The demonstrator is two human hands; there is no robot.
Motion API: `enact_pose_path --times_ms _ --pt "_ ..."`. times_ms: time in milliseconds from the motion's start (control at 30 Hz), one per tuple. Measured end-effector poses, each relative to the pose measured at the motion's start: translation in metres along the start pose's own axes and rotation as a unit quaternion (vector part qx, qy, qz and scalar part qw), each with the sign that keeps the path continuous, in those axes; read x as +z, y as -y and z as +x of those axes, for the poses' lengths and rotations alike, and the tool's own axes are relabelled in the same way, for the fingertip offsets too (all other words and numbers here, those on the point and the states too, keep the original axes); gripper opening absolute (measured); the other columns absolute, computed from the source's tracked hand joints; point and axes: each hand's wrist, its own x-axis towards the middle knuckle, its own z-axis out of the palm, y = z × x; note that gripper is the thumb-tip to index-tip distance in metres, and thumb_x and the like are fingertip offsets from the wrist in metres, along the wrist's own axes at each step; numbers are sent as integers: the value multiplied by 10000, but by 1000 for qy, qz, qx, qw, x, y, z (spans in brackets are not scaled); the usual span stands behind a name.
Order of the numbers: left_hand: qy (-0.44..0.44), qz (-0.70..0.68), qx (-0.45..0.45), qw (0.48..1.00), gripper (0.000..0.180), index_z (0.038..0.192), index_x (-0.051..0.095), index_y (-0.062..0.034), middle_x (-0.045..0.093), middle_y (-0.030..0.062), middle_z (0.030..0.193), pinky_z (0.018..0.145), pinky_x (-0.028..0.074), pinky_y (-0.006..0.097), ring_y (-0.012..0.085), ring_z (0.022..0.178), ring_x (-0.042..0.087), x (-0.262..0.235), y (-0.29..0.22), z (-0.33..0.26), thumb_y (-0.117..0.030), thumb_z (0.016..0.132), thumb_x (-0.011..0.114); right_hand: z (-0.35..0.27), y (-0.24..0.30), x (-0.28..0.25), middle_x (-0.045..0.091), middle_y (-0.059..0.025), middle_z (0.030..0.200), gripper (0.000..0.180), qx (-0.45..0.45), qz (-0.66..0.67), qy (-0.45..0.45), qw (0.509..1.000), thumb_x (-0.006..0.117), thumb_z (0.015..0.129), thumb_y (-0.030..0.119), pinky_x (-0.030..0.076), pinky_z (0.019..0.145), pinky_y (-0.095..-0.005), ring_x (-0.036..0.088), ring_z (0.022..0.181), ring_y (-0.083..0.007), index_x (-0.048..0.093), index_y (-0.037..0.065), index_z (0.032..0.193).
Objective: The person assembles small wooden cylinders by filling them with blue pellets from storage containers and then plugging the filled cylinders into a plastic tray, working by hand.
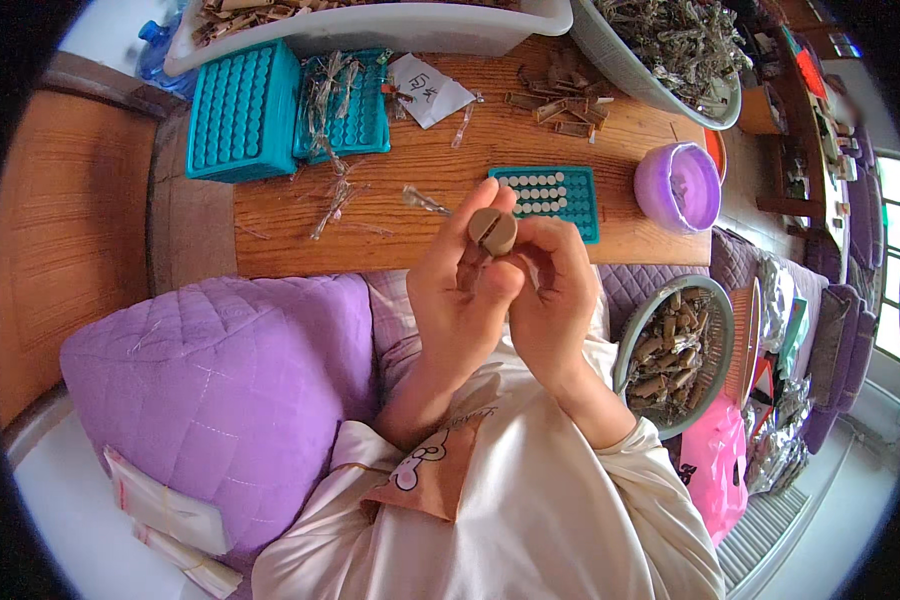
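Over the near edge of the table, both hands hold a small tan cylindrical plastic part (492, 232), its round end facing up with a dark slot across it. My left hand (458, 305) is closed round its left side, thumb below it and fingertips pointing up. From the right, my right hand (555, 295) grips it with curled fingers. A clear strand with a shiny end (426, 201) sticks out left of my left fingers; where it leads is hidden. Just beyond the hands lies a teal tray (582, 212) with rows of white round pieces.
At the back left stand stacked teal trays (240, 115) and wire bundles (332, 95) beside white paper (430, 90). Brown half-shells (565, 105) lie farther back. A purple bucket (660, 190) sits at the table's right; a basket of brown parts (670, 350) is beside my right arm.
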Motion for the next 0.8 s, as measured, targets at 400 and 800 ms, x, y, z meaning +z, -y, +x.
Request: enact_pose_path --times_ms 400,800 --pt "27 103 117 987 406 967 489 37 557 160 975 770 432 309 226 905 551 -5 14 2 -343 829 455 0 -1 -1 503 -144 766 276 -68 -33 54 996 585 658 -10 429 544 -332 515 664 -290 499 9 920" --pt "40 -88 -99 990 526 960 401 -15 494 90 796 829 401 399 273 900 528 2 21 0 -506 774 447 8 -18 -24 513 -136 750 296 -41 -74 213 973 581 724 156 421 568 -348 509 630 -306 507 32 982"
